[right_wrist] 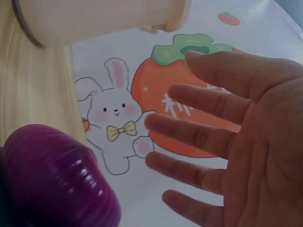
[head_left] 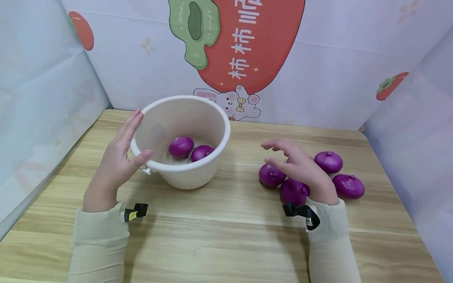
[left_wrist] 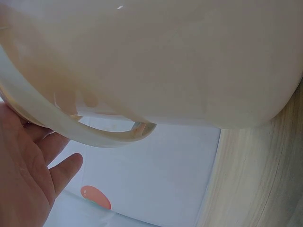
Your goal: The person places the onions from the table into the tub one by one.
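A white bucket (head_left: pixel 191 177) stands on the table at left of centre, its mouth tilted toward me in the head view. Two purple onions lie inside it, one onion (head_left: pixel 181 147) beside the other onion (head_left: pixel 201 153). My left hand (head_left: pixel 118 159) rests against the bucket's left rim with fingers extended and thumb spread at the front edge. Over a group of several onions on the right, my right hand (head_left: pixel 301 165) hovers with spread fingers and an empty palm. It partly covers some of them; a near onion (right_wrist: pixel 61 177) shows below it in the right wrist view.
The wooden table (head_left: pixel 212 243) is bordered by printed cloth walls at the back and sides. Right of the right hand lie an onion (head_left: pixel 329 162) and another onion (head_left: pixel 348 186). A curved white handle (left_wrist: pixel 94 135) hangs along the bucket's side in the left wrist view.
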Demonstrator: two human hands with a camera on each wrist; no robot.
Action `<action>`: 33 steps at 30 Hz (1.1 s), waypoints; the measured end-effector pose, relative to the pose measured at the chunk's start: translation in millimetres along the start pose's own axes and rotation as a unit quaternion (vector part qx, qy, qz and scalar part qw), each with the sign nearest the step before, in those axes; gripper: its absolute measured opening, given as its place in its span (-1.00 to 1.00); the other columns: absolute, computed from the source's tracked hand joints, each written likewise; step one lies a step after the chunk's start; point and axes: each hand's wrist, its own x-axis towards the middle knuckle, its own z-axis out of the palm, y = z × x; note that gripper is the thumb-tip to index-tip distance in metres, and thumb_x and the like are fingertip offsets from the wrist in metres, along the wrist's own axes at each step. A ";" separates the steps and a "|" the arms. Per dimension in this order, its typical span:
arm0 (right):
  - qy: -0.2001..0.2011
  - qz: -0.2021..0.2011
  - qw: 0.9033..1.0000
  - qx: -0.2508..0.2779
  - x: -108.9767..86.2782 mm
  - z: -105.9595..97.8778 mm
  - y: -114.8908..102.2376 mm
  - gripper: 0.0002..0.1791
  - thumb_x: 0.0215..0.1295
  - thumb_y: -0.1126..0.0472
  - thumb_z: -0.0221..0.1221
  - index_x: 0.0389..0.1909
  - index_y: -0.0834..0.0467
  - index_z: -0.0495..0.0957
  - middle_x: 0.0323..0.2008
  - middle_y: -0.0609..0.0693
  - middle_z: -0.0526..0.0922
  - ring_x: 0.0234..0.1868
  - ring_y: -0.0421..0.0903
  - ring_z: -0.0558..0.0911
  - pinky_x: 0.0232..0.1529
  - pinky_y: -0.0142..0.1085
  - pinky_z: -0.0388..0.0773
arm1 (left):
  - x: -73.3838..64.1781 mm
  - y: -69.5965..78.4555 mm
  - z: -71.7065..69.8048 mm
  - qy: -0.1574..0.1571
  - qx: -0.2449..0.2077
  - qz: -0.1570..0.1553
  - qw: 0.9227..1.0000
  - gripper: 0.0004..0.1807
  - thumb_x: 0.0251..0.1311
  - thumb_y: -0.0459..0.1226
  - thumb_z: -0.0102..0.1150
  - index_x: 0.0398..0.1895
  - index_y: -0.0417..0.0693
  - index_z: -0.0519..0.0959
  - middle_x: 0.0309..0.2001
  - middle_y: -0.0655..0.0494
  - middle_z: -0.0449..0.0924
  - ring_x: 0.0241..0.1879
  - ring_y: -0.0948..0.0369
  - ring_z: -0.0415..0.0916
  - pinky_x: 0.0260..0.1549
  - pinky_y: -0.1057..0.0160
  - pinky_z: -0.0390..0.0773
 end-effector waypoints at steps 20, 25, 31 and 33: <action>-0.125 0.090 0.988 -0.033 6.2 9.2 19.0 -0.33 0.30 0.06 0.30 0.39 0.11 0.35 0.37 0.16 0.41 0.38 0.17 0.36 0.41 0.20 0.26 | 0.5 -0.3 0.7 0.003 -0.002 0.007 1.000 -0.16 0.18 -0.04 0.13 0.56 0.12 0.14 0.59 0.22 0.01 0.58 0.07 -0.03 0.38 -0.43 0.06; -0.148 0.110 0.982 -0.037 7.5 12.1 21.2 -0.30 0.25 0.03 0.34 0.39 0.08 0.35 0.38 0.15 0.38 0.37 0.17 0.38 0.38 0.24 0.28 | 0.0 -1.1 0.5 0.002 -0.003 0.004 1.000 -0.16 0.18 -0.05 0.13 0.56 0.12 0.13 0.59 0.22 0.01 0.58 0.07 -0.04 0.38 -0.43 0.05; -0.172 0.129 0.975 -0.047 6.9 12.3 23.6 -0.28 0.25 0.03 0.33 0.39 0.07 0.33 0.36 0.20 0.32 0.33 0.20 0.37 0.32 0.28 0.30 | 0.2 -1.3 -0.1 0.001 -0.001 0.000 1.000 -0.16 0.18 -0.04 0.13 0.57 0.13 0.13 0.59 0.23 0.00 0.58 0.04 -0.04 0.36 -0.45 0.05; -0.178 0.135 0.974 -0.050 6.7 12.8 24.5 -0.27 0.24 0.03 0.33 0.40 0.05 0.32 0.35 0.21 0.31 0.32 0.21 0.37 0.30 0.30 0.31 | 0.6 -1.1 -0.2 0.000 0.000 -0.001 1.000 -0.16 0.18 -0.04 0.13 0.57 0.13 0.13 0.59 0.24 0.00 0.58 0.05 -0.04 0.36 -0.46 0.05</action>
